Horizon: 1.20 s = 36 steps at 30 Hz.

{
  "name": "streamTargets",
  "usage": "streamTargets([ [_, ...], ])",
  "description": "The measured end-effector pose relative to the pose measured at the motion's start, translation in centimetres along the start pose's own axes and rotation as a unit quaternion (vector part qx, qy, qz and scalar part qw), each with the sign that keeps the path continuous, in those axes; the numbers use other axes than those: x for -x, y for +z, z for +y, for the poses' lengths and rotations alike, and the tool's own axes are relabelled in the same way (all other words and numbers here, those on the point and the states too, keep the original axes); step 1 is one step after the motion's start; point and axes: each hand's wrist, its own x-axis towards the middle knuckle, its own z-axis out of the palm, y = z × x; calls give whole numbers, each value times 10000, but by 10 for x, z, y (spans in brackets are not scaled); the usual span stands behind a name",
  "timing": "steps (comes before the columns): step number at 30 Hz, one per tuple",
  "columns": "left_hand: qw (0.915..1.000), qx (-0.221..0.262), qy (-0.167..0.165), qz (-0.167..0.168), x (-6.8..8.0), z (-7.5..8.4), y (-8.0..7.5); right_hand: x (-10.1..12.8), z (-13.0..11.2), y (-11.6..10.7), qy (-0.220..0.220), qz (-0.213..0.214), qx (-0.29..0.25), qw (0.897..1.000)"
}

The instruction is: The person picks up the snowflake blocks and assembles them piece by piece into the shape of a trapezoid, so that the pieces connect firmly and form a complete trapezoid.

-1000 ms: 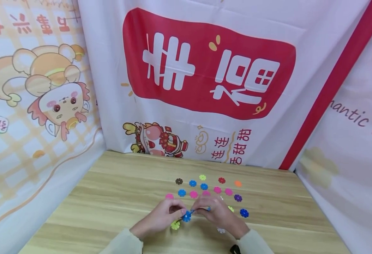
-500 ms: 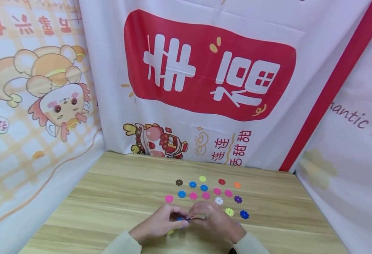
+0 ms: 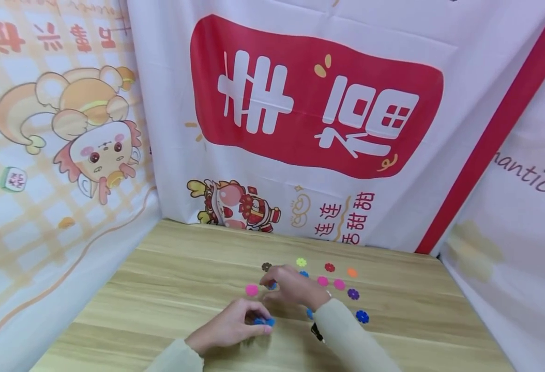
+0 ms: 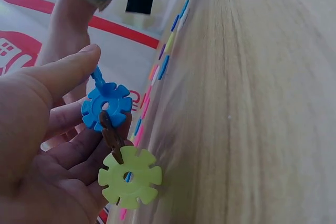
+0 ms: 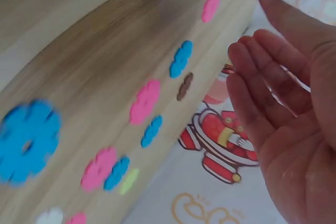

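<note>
- We saw the left hand (image 3: 228, 326) low over the pale wooden tabletop (image 3: 161, 289), its fingers curled round a small cluster of notched plastic snowflake discs (image 4: 118, 145); in the left wrist view that cluster was a blue disc (image 4: 106, 106), a brown piece (image 4: 110, 135) slotted edge-on and a yellow-green disc (image 4: 129, 178) below.
- The right hand (image 3: 291, 285) was well apart from the left, reaching out over the loose discs farther back; in the right wrist view its fingers (image 5: 262, 93) lay straight and held nothing.
- Near it lay a pink flat disc (image 3: 252, 290), a dark blue disc (image 3: 362, 316) and a purple disc (image 3: 353, 294), all flat on the wood.
- We judged the pieces very light, thin and stiff (smooth plastic, so likely slippery); flat on the table they would give little to grab, so a pinch across the rim, fingertips in the notches, seemed the surest hold.
- The joined cluster looked held only by friction in the slots; we would grip it near the joints, not by an outer disc.
</note>
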Motion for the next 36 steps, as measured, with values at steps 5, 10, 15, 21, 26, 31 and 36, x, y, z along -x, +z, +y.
streamTargets([
  [5, 9999, -93, 78, -19, -3, 0, 3, -21, 5, 13, 409, -93, -7, 9991],
  [10, 9999, -117, 7, -5, -4, 0, 5, -38, 11, 26, 596, -362, -59, 9975],
  [15, 9999, -90, -90, -54, -4, -2, 7, -46, 12, 33, 610, -568, -18, 9965],
  [21, 9999, -68, -80, -64, -5, 1, 6, -43, 13, 32, 1030, -503, -320, 9929],
  [26, 9999, 26, -81, -66, -6, 2, 3, -25, 21, 27, 1086, -149, -726, 9913],
  [31, 9999, 55, -121, 41, -6, -1, 1, 0, 25, 13, 944, 172, -1046, 9899],
  [36, 9997, 31, -205, 115, -9, 0, -2, 22, 20, -4, 794, 420, -1478, 9849],
])
